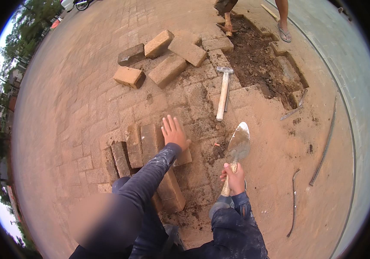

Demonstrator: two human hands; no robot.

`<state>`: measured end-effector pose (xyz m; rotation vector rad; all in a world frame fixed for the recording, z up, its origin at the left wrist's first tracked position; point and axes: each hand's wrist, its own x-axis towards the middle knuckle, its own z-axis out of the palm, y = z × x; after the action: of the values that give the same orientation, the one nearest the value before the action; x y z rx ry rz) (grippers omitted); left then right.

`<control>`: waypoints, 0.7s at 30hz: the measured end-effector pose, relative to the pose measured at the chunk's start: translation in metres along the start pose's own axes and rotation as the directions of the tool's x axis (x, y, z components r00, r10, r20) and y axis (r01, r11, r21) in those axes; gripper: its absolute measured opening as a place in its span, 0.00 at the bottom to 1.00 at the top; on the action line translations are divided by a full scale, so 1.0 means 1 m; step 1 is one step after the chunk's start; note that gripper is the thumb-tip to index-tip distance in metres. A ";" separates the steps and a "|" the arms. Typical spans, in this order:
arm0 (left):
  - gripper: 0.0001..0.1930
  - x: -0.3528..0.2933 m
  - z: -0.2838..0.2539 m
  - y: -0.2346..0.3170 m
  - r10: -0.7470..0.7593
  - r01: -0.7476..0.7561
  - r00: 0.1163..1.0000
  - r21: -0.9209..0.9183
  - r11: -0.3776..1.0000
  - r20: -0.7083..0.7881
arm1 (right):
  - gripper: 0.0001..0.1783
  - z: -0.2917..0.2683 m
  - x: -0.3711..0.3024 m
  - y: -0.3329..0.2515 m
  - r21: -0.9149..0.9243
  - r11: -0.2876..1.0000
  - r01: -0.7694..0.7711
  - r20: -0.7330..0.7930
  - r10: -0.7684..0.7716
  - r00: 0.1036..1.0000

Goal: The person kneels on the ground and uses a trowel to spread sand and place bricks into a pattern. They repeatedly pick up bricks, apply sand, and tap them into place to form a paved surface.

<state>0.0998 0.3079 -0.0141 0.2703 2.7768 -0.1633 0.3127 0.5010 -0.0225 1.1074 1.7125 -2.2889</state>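
My right hand (233,178) is closed round the wooden handle of a trowel (239,142), whose pale-tipped blade points away from me over the paving. With fingers stretched out, my left hand (175,133) lies against a paving brick (151,142) at the right end of a row of bricks standing on edge. Part of another brick (183,158) shows under that wrist. Nearer to me, one more long brick (170,190) lies beside my left forearm, which hides some of the row. Beyond the trowel, a hammer (223,93) with a pale wooden handle rests on the pavers.
Several loose bricks (167,70) lie scattered ahead. At the far right, a dug-out hole (262,60) shows dark soil, with a person's sandalled foot (284,33) at its edge. Bent metal rods (324,146) lie on the right, near a grey strip (344,56). A motorcycle (81,4) stands far left.
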 end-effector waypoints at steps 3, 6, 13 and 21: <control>0.59 -0.002 0.008 0.005 -0.053 0.053 0.998 0.010 0.999 -0.030 | 0.18 -0.014 0.008 -0.008 -0.078 0.997 0.020 -0.005 -0.021 1.000; 0.55 -0.003 0.020 -0.008 -0.103 0.096 0.981 -0.050 0.994 -0.164 | 0.20 -0.031 0.028 -0.007 -0.172 0.985 0.027 -0.056 -0.037 0.998; 0.50 0.016 0.029 -0.002 -0.167 0.119 0.934 -0.167 0.979 -0.316 | 0.23 -0.076 0.133 -0.038 -0.702 0.627 0.337 -0.095 -0.552 0.828; 0.44 0.018 0.018 -0.006 -0.227 0.156 0.943 -0.279 0.948 -0.244 | 0.28 -0.076 0.251 -0.053 -0.972 0.182 0.147 -0.020 -0.690 0.724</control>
<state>0.0883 0.3027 -0.0368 -0.0518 3.0533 0.2027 0.1410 0.6729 -0.1342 0.8797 3.2075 -0.5131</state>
